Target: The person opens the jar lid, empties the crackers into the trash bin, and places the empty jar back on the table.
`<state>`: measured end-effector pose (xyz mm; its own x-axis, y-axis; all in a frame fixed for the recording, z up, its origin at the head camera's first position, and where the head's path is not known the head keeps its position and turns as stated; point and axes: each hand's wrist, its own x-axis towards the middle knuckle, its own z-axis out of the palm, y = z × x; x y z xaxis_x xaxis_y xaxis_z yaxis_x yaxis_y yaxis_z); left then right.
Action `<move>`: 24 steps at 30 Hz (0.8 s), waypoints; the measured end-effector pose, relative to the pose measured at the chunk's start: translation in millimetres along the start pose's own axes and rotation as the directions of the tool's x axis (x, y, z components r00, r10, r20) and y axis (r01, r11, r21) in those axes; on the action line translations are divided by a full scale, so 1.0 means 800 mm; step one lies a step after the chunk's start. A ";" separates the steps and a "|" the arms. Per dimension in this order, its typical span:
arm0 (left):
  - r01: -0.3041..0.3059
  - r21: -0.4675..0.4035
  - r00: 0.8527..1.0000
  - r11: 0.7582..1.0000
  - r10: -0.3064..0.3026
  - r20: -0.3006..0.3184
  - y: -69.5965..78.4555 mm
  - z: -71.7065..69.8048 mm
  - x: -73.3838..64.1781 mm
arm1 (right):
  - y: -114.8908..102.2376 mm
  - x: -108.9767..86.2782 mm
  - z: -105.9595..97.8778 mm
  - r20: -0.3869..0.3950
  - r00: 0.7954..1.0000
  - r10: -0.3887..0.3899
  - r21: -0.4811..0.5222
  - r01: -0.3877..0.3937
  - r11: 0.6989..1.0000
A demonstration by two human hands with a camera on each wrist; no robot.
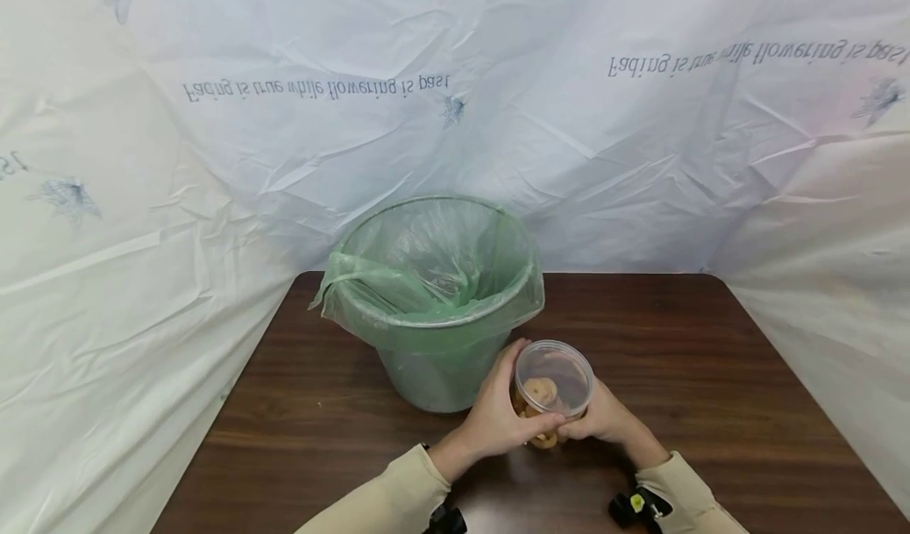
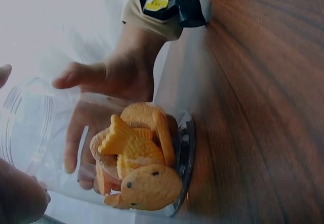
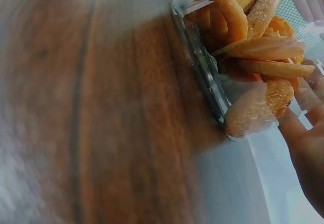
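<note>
Between my two hands is a clear plastic jar (image 1: 569,380) with biscuits (image 1: 542,392) heaped in its lower part. My left hand (image 1: 494,415) grips the jar's left side, its thumb lying across the front. From the right, my right hand (image 1: 596,417) holds the other side, and its fingers are mostly hidden behind the jar in the head view. A fish-shaped biscuit (image 2: 136,150) and a round biscuit with dark dots (image 2: 152,187) show through the wall in the left wrist view. The jar's base is close over the brown table in both wrist views.
A round bin (image 1: 434,380) lined with a green plastic bag (image 1: 426,336) stands left of and behind the jar, near my left fingertips. The dark wood table (image 1: 675,344) runs back to white printed sheeting (image 1: 455,36) behind and at both sides.
</note>
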<state>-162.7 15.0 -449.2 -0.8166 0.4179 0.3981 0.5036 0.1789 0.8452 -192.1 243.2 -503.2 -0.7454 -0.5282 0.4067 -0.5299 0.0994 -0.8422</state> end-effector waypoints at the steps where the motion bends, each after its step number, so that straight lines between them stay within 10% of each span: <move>1: -0.009 -0.009 1.000 1.000 0.010 0.012 -0.001 -0.001 0.001 | 0.001 0.000 0.000 -0.006 1.000 -0.009 -0.017 0.009 1.000; 24: -0.219 -0.052 0.975 0.974 0.220 0.021 -0.033 -0.004 0.018 | 0.005 0.001 0.002 -0.003 0.999 -0.039 0.028 0.039 0.999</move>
<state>-188.7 13.1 -464.6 -0.6796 0.4655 0.5670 0.6549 0.0368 0.7548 -194.2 241.9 -506.8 -0.7256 -0.5288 0.4403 -0.5470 0.0551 -0.8353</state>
